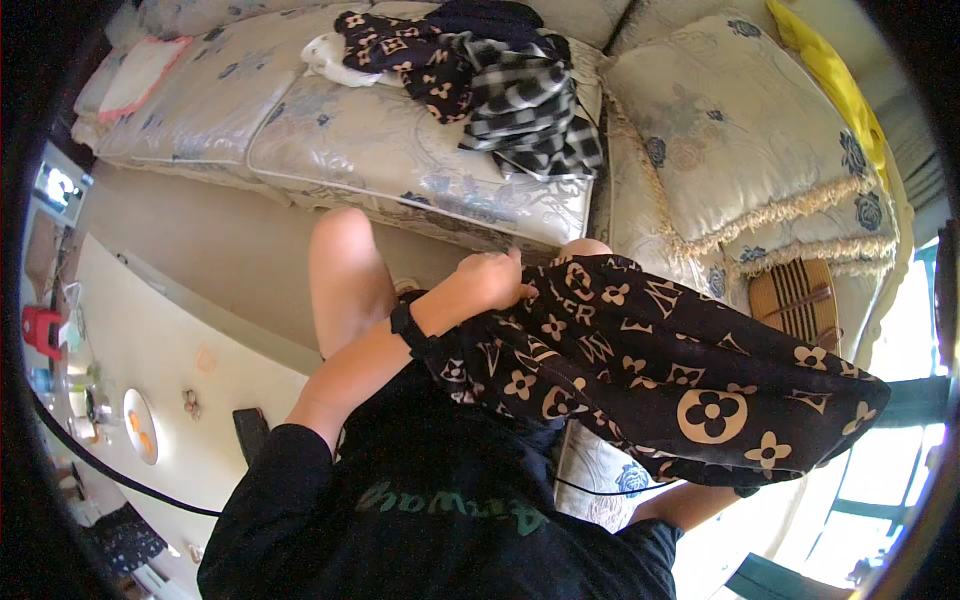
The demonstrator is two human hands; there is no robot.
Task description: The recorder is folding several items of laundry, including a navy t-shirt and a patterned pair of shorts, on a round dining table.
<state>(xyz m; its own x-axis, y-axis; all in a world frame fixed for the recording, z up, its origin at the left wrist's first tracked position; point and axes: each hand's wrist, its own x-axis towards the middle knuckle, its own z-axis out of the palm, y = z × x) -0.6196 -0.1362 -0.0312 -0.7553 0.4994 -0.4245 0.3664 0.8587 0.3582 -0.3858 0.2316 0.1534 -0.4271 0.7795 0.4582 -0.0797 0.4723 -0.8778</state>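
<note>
A black garment (pixel 645 360) with beige flower and letter prints spreads across my lap and out to the right. My left hand (pixel 491 277), with a black band on its wrist, is closed on the garment's edge above my knee. The right forearm (pixel 690 506) passes under the cloth. My right hand is hidden by it, so its grip cannot be seen. The cloth stands out to a raised peak at the far right.
Ahead is a plastic-covered floral sofa (pixel 337 142) with a black-and-white checked garment (pixel 525 112) and another printed black garment (pixel 442 82) on it. Fringed cushions (pixel 742 135) and a striped brown bag (pixel 795 304) are right. A pale table (pixel 202 420) at left bears a plate (pixel 141 427) and a dark phone-like object (pixel 250 431).
</note>
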